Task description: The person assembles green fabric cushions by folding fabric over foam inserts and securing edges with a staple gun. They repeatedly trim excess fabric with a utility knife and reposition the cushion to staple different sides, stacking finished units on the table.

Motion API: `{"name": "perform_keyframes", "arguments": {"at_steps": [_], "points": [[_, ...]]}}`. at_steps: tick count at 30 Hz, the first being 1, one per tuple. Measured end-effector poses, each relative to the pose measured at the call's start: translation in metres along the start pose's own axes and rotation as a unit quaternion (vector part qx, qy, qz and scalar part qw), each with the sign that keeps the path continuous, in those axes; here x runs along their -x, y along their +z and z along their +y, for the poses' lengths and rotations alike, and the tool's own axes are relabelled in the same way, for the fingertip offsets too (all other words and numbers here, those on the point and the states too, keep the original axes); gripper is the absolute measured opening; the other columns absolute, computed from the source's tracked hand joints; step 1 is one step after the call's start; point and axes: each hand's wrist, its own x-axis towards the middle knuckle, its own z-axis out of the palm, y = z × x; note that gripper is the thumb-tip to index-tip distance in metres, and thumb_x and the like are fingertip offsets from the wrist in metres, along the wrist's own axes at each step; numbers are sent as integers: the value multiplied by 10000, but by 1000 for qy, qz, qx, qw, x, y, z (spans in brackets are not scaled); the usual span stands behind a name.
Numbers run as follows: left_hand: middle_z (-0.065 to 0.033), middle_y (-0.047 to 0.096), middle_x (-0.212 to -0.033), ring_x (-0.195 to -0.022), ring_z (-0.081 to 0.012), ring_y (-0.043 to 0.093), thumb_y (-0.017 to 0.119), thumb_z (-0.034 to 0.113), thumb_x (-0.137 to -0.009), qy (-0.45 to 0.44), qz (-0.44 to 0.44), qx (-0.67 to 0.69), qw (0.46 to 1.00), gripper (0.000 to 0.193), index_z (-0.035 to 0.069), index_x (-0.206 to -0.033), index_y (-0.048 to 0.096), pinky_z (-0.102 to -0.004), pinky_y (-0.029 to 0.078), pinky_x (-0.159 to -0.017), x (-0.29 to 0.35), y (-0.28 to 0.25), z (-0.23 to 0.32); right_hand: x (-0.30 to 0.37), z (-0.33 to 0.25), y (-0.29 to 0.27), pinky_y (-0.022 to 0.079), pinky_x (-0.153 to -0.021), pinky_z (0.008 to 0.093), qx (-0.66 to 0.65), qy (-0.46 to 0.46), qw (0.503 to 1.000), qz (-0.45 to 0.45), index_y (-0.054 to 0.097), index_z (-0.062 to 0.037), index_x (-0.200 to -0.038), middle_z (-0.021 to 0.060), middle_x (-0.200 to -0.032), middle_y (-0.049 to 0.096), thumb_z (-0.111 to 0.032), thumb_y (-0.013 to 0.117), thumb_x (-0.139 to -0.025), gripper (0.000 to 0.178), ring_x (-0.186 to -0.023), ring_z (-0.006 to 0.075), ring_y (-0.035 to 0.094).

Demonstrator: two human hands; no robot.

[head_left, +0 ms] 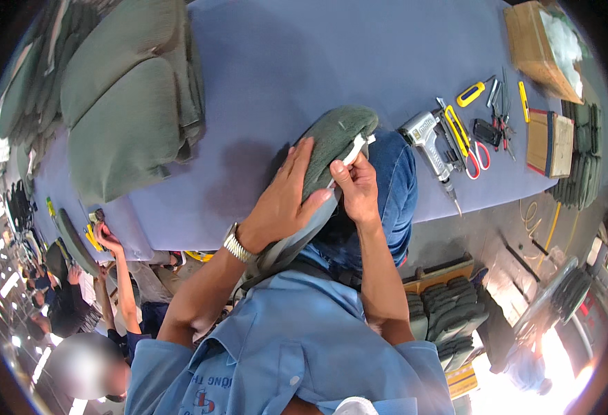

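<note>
A dark green fabric-covered pad (pixel 338 126), curved at its far end, rests tilted on my lap against the table's near edge. My left hand (pixel 279 194) lies along its left side, fingers stretched out and thumb apart, pressing the fabric. On the other side my right hand (pixel 356 190) pinches a white strip (pixel 354 149) at the pad's edge between thumb and fingers. What the strip is attached to beneath the fabric is hidden.
A blue-covered table (pixel 269 55) spans the front. Right of the pad lie a pneumatic staple gun (pixel 425 138), red-handled scissors (pixel 479 160), a yellow-handled screwdriver (pixel 471 94) and pliers. Green covered pads (pixel 127 97) are stacked left. A cardboard box (pixel 539 45) stands far right. Co-workers' hands (pixel 107 237) work at left.
</note>
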Motion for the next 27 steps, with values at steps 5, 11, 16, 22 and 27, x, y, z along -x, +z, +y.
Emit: {"name": "perform_keyframes", "arguments": {"at_steps": [5, 11, 16, 22, 27], "points": [[-383, 373, -1538, -1438, -510, 396, 661, 278, -986, -66, 24, -81, 994, 869, -94, -1588, 156, -483, 377, -1174, 3, 7, 7, 1, -57, -43, 540, -729, 269, 144, 122, 979, -74, 671, -47, -1108, 34, -967, 710, -150, 666, -1020, 136, -850, 99, 664], [-369, 417, -1514, -1402, -495, 451, 693, 271, -955, -91, 41, -112, 989, 860, -74, -1579, 212, -491, 416, -1149, -2, 10, 20, -21, -39, -186, 534, -935, 438, 567, -50, 791, 224, 545, -34, -1389, 200, -1230, 680, -79, 733, -911, 516, -1104, 342, 671], [-366, 430, -1504, -1398, -481, 464, 701, 271, -946, -90, 41, -151, 984, 845, -94, -1555, 243, -483, 428, -1148, -2, 17, 20, -39, -4, -204, 495, -984, 516, 724, -49, 661, 192, 476, -60, -1452, 260, -1266, 644, -48, 767, -803, 711, -1138, 479, 617], [-360, 439, -1499, -1392, -481, 469, 675, 281, -962, -90, 57, -142, 984, 813, -104, -1543, 258, -482, 433, -1143, -4, 19, 19, -4, -94, -158, 547, -884, 455, 617, 55, 770, 154, 614, -10, -1287, 201, -1128, 713, -117, 716, -865, 447, -987, 336, 701], [-356, 449, -1493, -1387, -477, 475, 667, 293, -967, -99, 74, -148, 981, 804, -90, -1548, 264, -479, 437, -1140, 3, 22, 18, 88, -142, -61, 561, -831, 355, 519, 60, 847, 99, 692, -5, -1164, 111, -1080, 722, -143, 847, -812, 409, -947, 215, 694]]}}
